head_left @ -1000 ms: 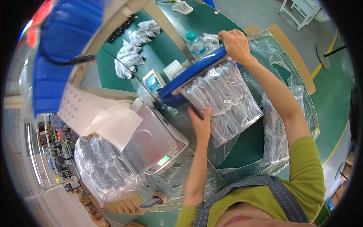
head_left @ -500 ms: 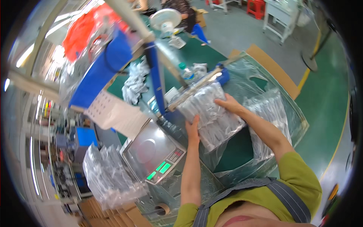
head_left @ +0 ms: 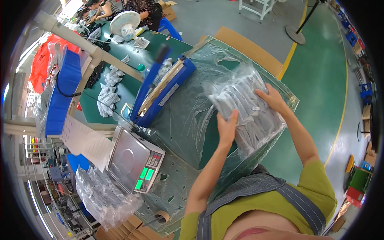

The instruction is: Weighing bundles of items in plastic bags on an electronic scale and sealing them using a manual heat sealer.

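A clear plastic bag (head_left: pixel 250 108), packed with rows of small grey-white pieces, is gripped at its two sides. My left hand (head_left: pixel 227 129) holds its left edge, thumb upward. On the opposite side my right hand (head_left: pixel 273 98) is closed on the right edge. The bag is over the right part of the plastic-covered table; whether it touches anything beneath I cannot tell. To the left stands a blue hand-lever bag sealer (head_left: pixel 164 94), its arm raised. A second filled bag seen earlier on the right is hidden or indistinguishable now.
Left of me stands a weighing scale (head_left: pixel 130 160) with lit green displays. Beside it lie a filled plastic bag (head_left: pixel 102 196) and a cardboard tube (head_left: pixel 162 217). Beyond are a paper sheet (head_left: pixel 86 138), a white fan (head_left: pixel 125 24), white crumpled bags (head_left: pixel 109 94) and seated people. Cardboard (head_left: pixel 250 46) borders the table's far edge.
Both my hands have carried the bag away from the sealer to the right, over where another filled bag lay. The view has also turned, shifting the sealer and scale leftward.
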A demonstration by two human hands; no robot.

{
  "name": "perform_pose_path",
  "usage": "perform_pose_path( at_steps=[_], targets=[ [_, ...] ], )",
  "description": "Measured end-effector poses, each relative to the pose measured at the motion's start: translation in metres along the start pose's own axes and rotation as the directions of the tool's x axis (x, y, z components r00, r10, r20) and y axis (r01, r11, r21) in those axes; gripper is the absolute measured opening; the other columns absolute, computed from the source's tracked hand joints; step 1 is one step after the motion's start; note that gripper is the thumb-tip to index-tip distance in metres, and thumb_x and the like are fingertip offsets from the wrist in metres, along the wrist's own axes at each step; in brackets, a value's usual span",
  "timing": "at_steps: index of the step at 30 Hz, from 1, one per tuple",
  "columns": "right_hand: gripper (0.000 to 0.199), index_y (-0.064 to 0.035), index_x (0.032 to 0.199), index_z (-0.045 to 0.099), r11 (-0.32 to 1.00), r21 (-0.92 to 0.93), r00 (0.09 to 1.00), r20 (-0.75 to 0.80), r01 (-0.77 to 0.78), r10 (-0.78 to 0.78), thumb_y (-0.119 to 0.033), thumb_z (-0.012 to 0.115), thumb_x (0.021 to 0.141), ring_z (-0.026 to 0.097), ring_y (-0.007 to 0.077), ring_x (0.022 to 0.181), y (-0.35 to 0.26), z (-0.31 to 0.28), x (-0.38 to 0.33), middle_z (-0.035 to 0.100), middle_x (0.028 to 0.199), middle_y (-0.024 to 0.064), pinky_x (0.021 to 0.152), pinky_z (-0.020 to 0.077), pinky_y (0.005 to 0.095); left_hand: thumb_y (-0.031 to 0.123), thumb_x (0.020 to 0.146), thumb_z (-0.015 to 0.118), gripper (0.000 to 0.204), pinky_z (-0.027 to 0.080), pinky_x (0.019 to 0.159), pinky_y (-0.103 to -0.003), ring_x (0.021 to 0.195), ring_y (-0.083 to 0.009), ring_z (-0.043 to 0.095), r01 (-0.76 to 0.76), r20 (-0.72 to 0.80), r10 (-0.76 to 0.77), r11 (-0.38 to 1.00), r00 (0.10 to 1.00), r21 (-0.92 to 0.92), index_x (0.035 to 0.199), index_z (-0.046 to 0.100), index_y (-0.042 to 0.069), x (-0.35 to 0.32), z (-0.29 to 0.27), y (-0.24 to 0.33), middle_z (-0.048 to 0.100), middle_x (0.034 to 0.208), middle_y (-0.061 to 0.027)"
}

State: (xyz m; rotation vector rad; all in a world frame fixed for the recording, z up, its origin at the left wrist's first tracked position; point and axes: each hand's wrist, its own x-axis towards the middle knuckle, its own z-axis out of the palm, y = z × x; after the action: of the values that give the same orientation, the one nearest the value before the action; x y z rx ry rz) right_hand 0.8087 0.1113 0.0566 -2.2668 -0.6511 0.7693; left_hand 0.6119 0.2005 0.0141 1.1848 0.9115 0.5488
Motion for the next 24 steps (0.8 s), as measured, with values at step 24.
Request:
perform_pose_path(
  at_steps=[24],
  targets=[
    [0.015, 0.0007, 0.096, 0.060, 0.594, 0.659, 0.183, 0.585, 0.461, -0.790, -0.009, 0.051, 0.089, 0.058, 0.0137, 0.080, -0.233, 0.293, -0.293, 0.061, 0.087, 0.0062, 0.072, 0.0454, 0.0254, 0.036, 0.086, 0.059, 0.032, 0.040, 0.054, -0.021, 0.064, -0.0102, 0.054, -0.040, -0.903, 0.063, 0.998, 0.424, 0.050, 0.091, 0.057, 0.004, -0.403, -0.595, 0.100, 0.058, 0.072, -0.0026]
  ],
)
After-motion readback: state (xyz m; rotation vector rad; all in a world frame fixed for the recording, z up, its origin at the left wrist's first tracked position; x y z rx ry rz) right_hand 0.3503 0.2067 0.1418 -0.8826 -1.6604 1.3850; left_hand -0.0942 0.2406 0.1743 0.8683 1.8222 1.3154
